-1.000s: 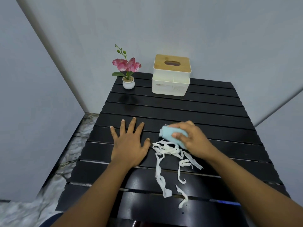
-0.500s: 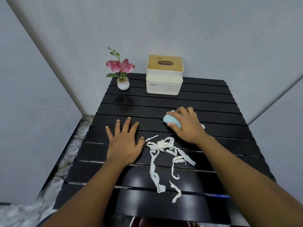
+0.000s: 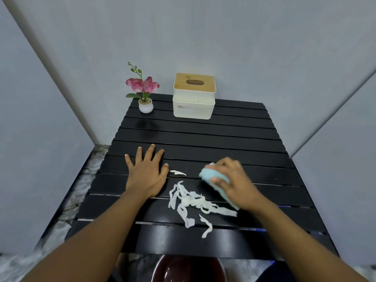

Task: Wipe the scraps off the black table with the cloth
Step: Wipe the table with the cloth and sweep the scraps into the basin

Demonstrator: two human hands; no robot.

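Scraps (image 3: 195, 202) of white paper lie tangled on the black table (image 3: 234, 135), just left of the right hand (image 3: 232, 184), which grips a blue cloth (image 3: 209, 178). The left hand (image 3: 146, 174) rests flat and open, holding nothing.

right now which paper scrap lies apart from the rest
The small white sliver beside the left hand's thumb; the other scraps are bunched nearer the table's front edge.

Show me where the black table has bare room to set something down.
Bare slats run between the tissue box with flower pot and the two hands. The right edge beyond the right hand is free. The middle is crowded: paper scraps, cloth, left hand.
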